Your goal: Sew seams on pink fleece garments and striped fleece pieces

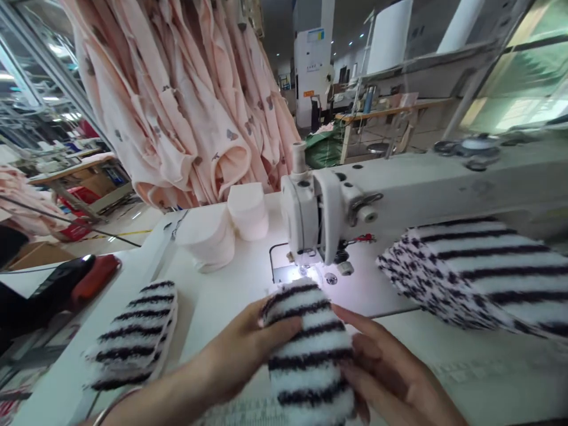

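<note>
Your left hand [255, 340] pinches the striped fuzzy piece [308, 343], thumb on top; your right hand [394, 373], fingers loosely curled, holds its right edge. The piece is just in front of the sewing machine's [306, 213] lit needle area. Farther out are striped pieces [137, 331] at left, spotted-and-striped ones [492, 272] at right, white pads [206, 234] and hanging pink garments [190, 106].

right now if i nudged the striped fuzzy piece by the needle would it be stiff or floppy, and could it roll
The striped fuzzy piece will probably bend rather than stay rigid, since it looks like plush cloth. It is likely light for its size, being fabric. Rolling seems unlikely, given its long, flattish shape and the left hand's thumb across it.
</note>
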The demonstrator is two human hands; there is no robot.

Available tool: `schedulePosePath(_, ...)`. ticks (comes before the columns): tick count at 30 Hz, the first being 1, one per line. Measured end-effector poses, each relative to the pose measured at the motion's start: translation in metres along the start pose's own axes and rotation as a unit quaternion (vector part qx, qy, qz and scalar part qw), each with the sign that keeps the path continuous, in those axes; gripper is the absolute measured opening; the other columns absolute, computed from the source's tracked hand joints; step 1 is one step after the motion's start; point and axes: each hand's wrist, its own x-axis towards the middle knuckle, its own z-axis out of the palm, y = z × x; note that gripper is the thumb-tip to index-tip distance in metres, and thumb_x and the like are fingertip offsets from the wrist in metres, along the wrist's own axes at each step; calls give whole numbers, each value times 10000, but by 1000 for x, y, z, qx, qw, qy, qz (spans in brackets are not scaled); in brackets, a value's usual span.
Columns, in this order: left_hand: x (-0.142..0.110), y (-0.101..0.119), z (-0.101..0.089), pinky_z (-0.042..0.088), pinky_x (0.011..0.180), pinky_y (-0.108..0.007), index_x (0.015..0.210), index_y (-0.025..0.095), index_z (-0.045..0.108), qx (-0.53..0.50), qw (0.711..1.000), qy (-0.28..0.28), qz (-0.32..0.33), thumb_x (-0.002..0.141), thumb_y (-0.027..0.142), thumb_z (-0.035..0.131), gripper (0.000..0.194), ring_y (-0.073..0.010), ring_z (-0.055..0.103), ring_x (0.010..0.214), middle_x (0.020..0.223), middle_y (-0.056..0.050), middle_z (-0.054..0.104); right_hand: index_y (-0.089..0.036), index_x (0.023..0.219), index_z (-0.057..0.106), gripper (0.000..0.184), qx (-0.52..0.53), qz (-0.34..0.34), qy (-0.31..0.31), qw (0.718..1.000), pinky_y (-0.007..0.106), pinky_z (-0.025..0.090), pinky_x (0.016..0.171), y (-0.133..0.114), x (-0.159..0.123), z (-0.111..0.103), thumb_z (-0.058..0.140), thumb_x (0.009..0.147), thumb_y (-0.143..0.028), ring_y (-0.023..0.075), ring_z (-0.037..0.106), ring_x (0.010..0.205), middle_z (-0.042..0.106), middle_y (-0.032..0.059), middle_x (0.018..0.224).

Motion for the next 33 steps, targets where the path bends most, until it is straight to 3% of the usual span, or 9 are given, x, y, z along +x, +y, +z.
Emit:
schedulePosePath(3, 11, 8, -27, 459, 774, -284, 994, 155, 616, 233, 971, 14, 55, 810, 316, 594, 245, -175, 600, 845, 916, -40, 669, -319, 1259, 502, 416, -84, -36, -1, 996, 214, 419, 429, 3, 18, 15, 483, 867, -456, 89, 515, 470, 556, -14, 750)
schedulePosePath(7, 30, 4, -45, 408, 655, -258, 880, 148, 606, 496, 859, 51, 115, 799, 281, 563, 162, -156, 539, 720, 801, -21, 638, -260, 1145, 593, 332, -294, -136, 27, 946, 267, 476, 501, 12, 31, 17, 431, 873, -360, 157, 594, 581, 631, 38, 777)
schedulePosePath(9, 32, 0, -44, 386, 610, -242, 855, 152, 597, 525, 842, 53, 115, 801, 271, 552, 139, -143, 525, 676, 770, -12, 628, -237, 1106, 608, 317, -344, -150, 21, 927, 310, 524, 645, 14, 31, 14, 413, 870, -318, 197, 639, 773, 663, 57, 939)
schedulePosePath(11, 28, -1, -40, 383, 605, -232, 869, 161, 593, 515, 848, 42, 114, 804, 276, 553, 138, -137, 530, 671, 772, -6, 628, -227, 1138, 591, 330, -364, -154, 14, 918, 324, 525, 756, 12, 26, 11, 399, 877, -289, 201, 629, 908, 644, 52, 1070)
schedulePosePath(15, 21, 5, -33, 383, 596, -222, 902, 179, 583, 495, 860, 30, 120, 829, 306, 529, 156, -124, 522, 639, 747, 8, 617, -235, 1226, 536, 360, -375, -169, 10, 912, 303, 529, 764, 10, 18, 10, 375, 905, -269, 188, 624, 937, 630, 61, 1098)
schedulePosePath(21, 37, 6, -35, 349, 621, -258, 857, 181, 565, 638, 753, 100, 129, 847, 362, 493, 195, -149, 524, 653, 783, -22, 627, -216, 1319, 453, 421, -434, -165, -22, 885, 362, 553, 725, 18, 20, 9, 325, 918, -228, 220, 627, 913, 614, 84, 1110)
schedulePosePath(23, 42, 6, -35, 355, 627, -254, 854, 183, 560, 642, 750, 108, 120, 845, 339, 492, 170, -145, 528, 659, 799, -16, 631, -213, 1346, 415, 444, -444, -184, -36, 876, 319, 558, 691, 19, 20, 5, 321, 913, -194, 198, 635, 877, 624, 77, 1079)
schedulePosePath(28, 46, 8, -32, 350, 575, -222, 758, 188, 557, 609, 781, 90, 110, 834, 338, 513, 174, -113, 497, 591, 657, 38, 592, -196, 1368, 358, 449, -448, -277, -19, 850, 186, 531, 581, 24, 18, -1, 366, 920, -167, 130, 639, 728, 643, 57, 968)
schedulePosePath(33, 55, 5, -31, 383, 583, -224, 806, 198, 619, 606, 779, 111, 114, 814, 389, 557, 200, -111, 539, 584, 698, 42, 641, -172, 1336, 363, 425, -462, -287, 5, 839, 210, 521, 536, 35, 18, 4, 319, 916, -132, 134, 620, 662, 627, 31, 889)
